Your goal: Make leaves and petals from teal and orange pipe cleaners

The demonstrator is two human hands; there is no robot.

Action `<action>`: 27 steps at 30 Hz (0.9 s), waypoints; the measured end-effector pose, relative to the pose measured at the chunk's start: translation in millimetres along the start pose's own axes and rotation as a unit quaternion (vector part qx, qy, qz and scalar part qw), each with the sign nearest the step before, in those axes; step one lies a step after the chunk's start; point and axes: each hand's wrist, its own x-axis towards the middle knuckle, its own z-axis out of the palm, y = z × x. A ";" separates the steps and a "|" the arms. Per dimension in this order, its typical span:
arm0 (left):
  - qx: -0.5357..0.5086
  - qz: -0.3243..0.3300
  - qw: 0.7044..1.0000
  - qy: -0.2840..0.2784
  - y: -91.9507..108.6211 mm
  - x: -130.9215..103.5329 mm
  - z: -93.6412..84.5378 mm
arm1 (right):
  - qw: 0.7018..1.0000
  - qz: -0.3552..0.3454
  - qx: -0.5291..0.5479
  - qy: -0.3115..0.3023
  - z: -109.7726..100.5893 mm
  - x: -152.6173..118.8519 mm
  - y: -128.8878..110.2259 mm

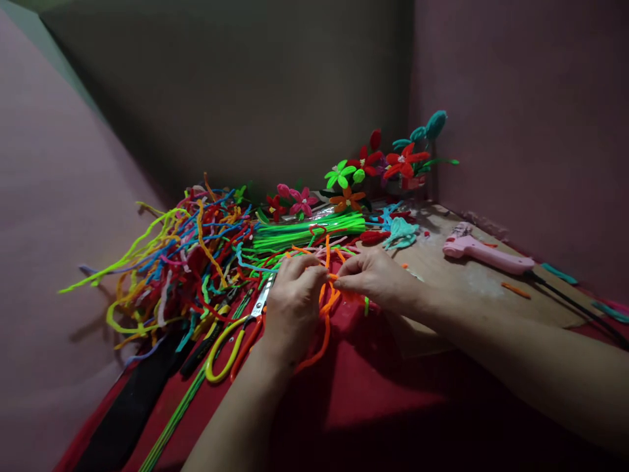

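Observation:
Bent orange pipe cleaners [328, 303] hang between my two hands above the red cloth. My left hand [297, 295] has its fingers curled closed around one part of the orange strands. From the right, my right hand [368, 278] pinches another part between thumb and forefinger, close to the left fingertips. Loose orange ends stick up behind the hands, and one long end trails down beside my left wrist. Scissors [227, 351] with yellow and orange handles lie just left of my left hand, blades partly behind it.
A tangled heap of coloured pipe cleaners [181, 262] stands at the left. Behind my hands lies a bundle of green pipe cleaners [309, 229]. Finished pipe-cleaner flowers [405, 160] stand at the back. A pink glue gun [486, 252] with a black cord rests on a board [462, 295].

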 end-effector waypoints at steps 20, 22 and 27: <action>-0.565 -0.380 0.728 -0.075 8.7 10.4 -0.2 | 0.991 -0.035 0.130 -0.002 7.1 -6.5 1.8; -0.546 -0.372 0.748 -0.062 11.7 10.7 -0.2 | 0.980 -0.023 0.197 -0.032 5.8 -5.5 3.6; -0.407 -0.326 0.853 -0.017 14.7 11.8 -3.4 | 0.967 0.024 0.251 -0.042 5.2 -2.3 5.2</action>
